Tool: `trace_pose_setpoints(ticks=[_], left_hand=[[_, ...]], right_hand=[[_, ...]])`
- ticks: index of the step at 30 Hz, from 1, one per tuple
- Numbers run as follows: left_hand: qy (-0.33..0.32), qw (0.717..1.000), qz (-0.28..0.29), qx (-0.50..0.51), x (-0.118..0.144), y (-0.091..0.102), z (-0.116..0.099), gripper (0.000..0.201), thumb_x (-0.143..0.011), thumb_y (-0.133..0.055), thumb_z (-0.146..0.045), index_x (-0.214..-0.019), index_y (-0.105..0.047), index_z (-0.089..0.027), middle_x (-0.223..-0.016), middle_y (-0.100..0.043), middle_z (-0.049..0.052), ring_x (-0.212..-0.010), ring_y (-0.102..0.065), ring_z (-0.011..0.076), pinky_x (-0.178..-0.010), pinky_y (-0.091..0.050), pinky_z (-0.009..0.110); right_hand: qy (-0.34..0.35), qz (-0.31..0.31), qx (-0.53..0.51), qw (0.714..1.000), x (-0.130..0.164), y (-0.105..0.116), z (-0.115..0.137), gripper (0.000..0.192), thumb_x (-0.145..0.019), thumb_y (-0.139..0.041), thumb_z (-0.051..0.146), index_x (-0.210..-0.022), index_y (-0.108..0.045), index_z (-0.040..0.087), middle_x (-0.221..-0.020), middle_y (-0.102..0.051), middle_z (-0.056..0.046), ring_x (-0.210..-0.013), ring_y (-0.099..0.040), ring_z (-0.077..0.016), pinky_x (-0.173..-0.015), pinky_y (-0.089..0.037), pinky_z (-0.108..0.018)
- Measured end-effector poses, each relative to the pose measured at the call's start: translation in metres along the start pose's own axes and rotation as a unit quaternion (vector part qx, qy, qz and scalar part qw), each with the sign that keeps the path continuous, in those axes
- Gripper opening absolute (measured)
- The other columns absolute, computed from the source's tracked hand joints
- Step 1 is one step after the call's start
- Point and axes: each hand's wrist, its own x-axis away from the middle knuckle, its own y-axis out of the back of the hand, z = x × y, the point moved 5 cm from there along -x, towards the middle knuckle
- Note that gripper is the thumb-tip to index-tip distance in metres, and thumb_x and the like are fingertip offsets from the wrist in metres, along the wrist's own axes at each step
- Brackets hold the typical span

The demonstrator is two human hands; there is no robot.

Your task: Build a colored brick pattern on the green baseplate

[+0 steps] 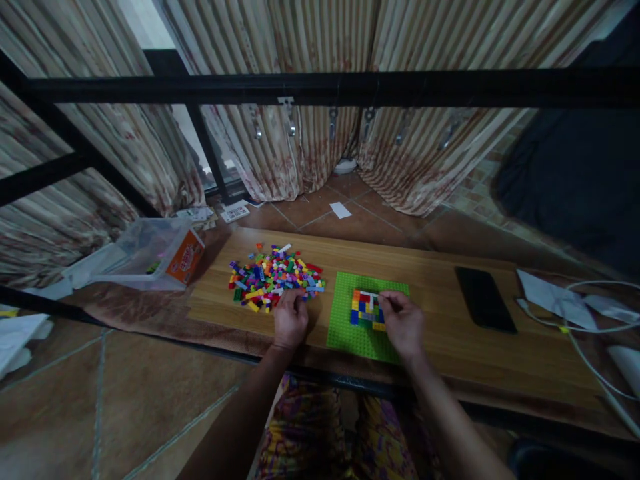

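**Hands at the brick pile and the green baseplate**

The left hand (290,319) rested at the near edge of the pile of loose coloured bricks (274,275), fingers curled down into it; whether they pinched a brick could not be told. The right hand (403,323) lay on the green baseplate (350,333), its fingertips pressed together against the right side of the small multicoloured brick block (366,309) standing on the plate; what lay between them was too small to make out. Both pile and plate sat on the wooden board (440,347), the pile just left of the plate; a black phone (484,299) lay further right on the board, well apart; a clear plastic box (150,253) stood off the board's left end; white cables (585,327) trailed at the far right.
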Motion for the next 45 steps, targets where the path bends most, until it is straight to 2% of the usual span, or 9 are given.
trace_pose_setpoints(ticks=[3, 7, 11, 15, 19, 29, 34, 39, 45], left_hand=[[0.025, 1.000, -0.007, 0.017, 0.001, 0.001, 0.002, 0.020, -0.081, -0.044, -0.010, -0.090, -0.058, -0.020, -0.085, -0.065, 0.005, -0.083, -0.063, 0.0182, -0.077, -0.050, 0.030], [0.054, 0.998, -0.009, 0.033, 0.003, 0.001, 0.004, 0.022, -0.081, -0.042, -0.009, -0.093, -0.058, -0.020, -0.085, -0.065, 0.004, -0.078, -0.063, 0.0164, -0.076, -0.050, 0.029], [0.060, 0.998, -0.010, 0.034, 0.003, 0.002, 0.005, 0.022, -0.081, -0.042, -0.009, -0.093, -0.058, -0.020, -0.085, -0.065, 0.004, -0.079, -0.063, 0.0164, -0.076, -0.050, 0.029], [0.064, 0.997, -0.002, 0.032, 0.003, 0.001, 0.005, 0.021, -0.081, -0.043, -0.010, -0.092, -0.058, -0.019, -0.085, -0.065, 0.004, -0.081, -0.063, 0.0166, -0.078, -0.050, 0.030], [0.066, 0.997, -0.001, 0.026, 0.003, 0.000, 0.006, 0.021, -0.081, -0.044, -0.010, -0.091, -0.059, -0.019, -0.085, -0.066, 0.004, -0.082, -0.063, 0.0170, -0.080, -0.050, 0.030], [0.059, 0.998, -0.007, 0.022, 0.003, -0.001, 0.004, 0.020, -0.083, -0.044, -0.011, -0.093, -0.060, -0.019, -0.088, -0.067, 0.005, -0.085, -0.063, 0.0172, -0.081, -0.050, 0.030], [0.062, 0.998, -0.006, 0.022, 0.004, 0.000, 0.003, 0.019, -0.084, -0.044, -0.012, -0.092, -0.060, -0.019, -0.087, -0.066, 0.005, -0.083, -0.063, 0.0167, -0.080, -0.050, 0.029], [0.062, 0.998, -0.003, 0.017, 0.003, 0.000, 0.003, 0.019, -0.085, -0.045, -0.013, -0.093, -0.060, -0.019, -0.086, -0.066, 0.005, -0.083, -0.063, 0.0169, -0.079, -0.050, 0.030], [0.066, 0.998, -0.004, 0.017, 0.003, 0.002, 0.001, 0.019, -0.084, -0.045, -0.013, -0.092, -0.061, -0.020, -0.085, -0.067, 0.004, -0.081, -0.063, 0.0168, -0.077, -0.050, 0.029]], right_hand=[[0.076, 0.072, 0.039, 0.994, 0.016, -0.028, 0.026, 0.021, -0.085, -0.054, 0.036, -0.089, -0.069, 0.021, -0.089, -0.070, -0.005, -0.079, -0.064, -0.0183, -0.074, -0.049, -0.032], [0.171, 0.187, 0.119, 0.960, 0.032, -0.076, 0.047, 0.021, -0.087, -0.051, 0.024, -0.095, -0.070, 0.024, -0.089, -0.068, -0.004, -0.084, -0.063, -0.0184, -0.078, -0.048, -0.031], [0.210, 0.222, 0.177, 0.936, 0.034, -0.111, 0.054, 0.026, -0.086, -0.050, 0.016, -0.099, -0.070, 0.024, -0.097, -0.066, -0.005, -0.091, -0.061, -0.0197, -0.084, -0.047, -0.032], [0.227, 0.253, 0.224, 0.913, 0.033, -0.131, 0.060, 0.030, -0.087, -0.049, 0.014, -0.104, -0.070, 0.026, -0.101, -0.065, -0.006, -0.096, -0.060, -0.0207, -0.085, -0.046, -0.032], [0.211, 0.246, 0.269, 0.907, 0.029, -0.139, 0.059, 0.026, -0.088, -0.051, 0.018, -0.103, -0.070, 0.027, -0.098, -0.065, -0.006, -0.094, -0.060, -0.0210, -0.081, -0.045, -0.030], [0.215, 0.229, 0.260, 0.913, 0.029, -0.140, 0.058, 0.025, -0.090, -0.049, 0.021, -0.094, -0.073, 0.028, -0.098, -0.065, -0.005, -0.088, -0.059, -0.0195, -0.076, -0.044, -0.029], [0.243, 0.243, 0.269, 0.900, 0.031, -0.140, 0.061, 0.022, -0.090, -0.050, 0.020, -0.096, -0.070, 0.024, -0.100, -0.062, -0.008, -0.093, -0.058, -0.0216, -0.082, -0.044, -0.030], [0.239, 0.260, 0.284, 0.891, 0.032, -0.142, 0.058, 0.020, -0.089, -0.049, 0.020, -0.100, -0.066, 0.021, -0.105, -0.059, -0.010, -0.093, -0.057, -0.0232, -0.087, -0.043, -0.034], [0.242, 0.244, 0.242, 0.907, 0.037, -0.136, 0.063, 0.020, -0.087, -0.047, 0.016, -0.095, -0.065, 0.021, -0.107, -0.058, -0.010, -0.100, -0.056, -0.0242, -0.090, -0.043, -0.036]])
